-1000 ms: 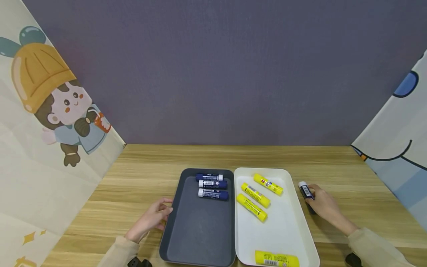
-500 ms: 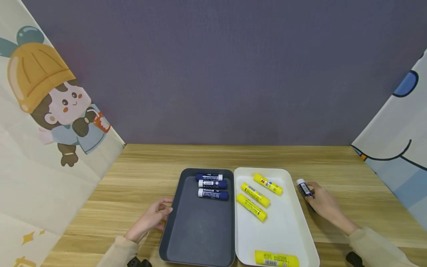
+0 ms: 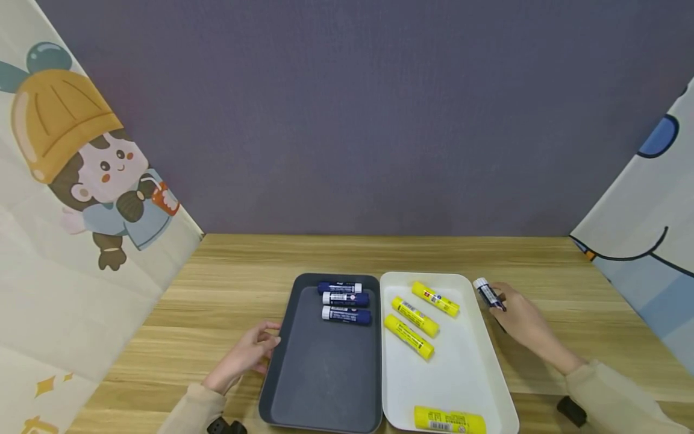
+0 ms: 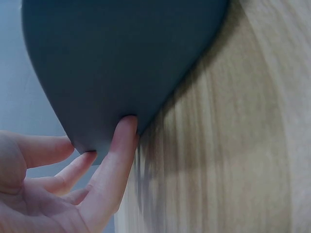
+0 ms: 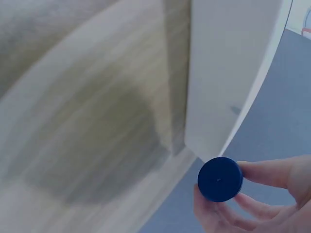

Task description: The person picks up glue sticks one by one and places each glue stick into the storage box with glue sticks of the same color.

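My right hand [image 3: 522, 319] pinches a navy glue stick [image 3: 490, 295] with a white cap, above the white tray's right rim. Its round navy end shows between thumb and fingers in the right wrist view. My left hand [image 3: 246, 351] touches the outer left wall of the dark grey tray [image 3: 320, 374] with fairly straight fingertips, also visible on the grey wall [image 4: 112, 73] in the left wrist view. Three navy glue sticks [image 3: 346, 299] lie near the back of the grey tray. The white tray [image 3: 444, 377] holds several yellow glue sticks [image 3: 409, 337].
Both trays stand side by side on a wood-grain table [image 3: 217, 283]. One yellow glue stick [image 3: 450, 421] lies at the white tray's front end. Behind the table rises a dark purple-grey panel [image 3: 347, 120]. Printed sheets hang at the left [image 3: 32, 289] and right.
My right hand has lifted the navy glue stick and moved it slightly away from me and leftward, over the white tray's rim. The left hand and both trays have stayed in place.
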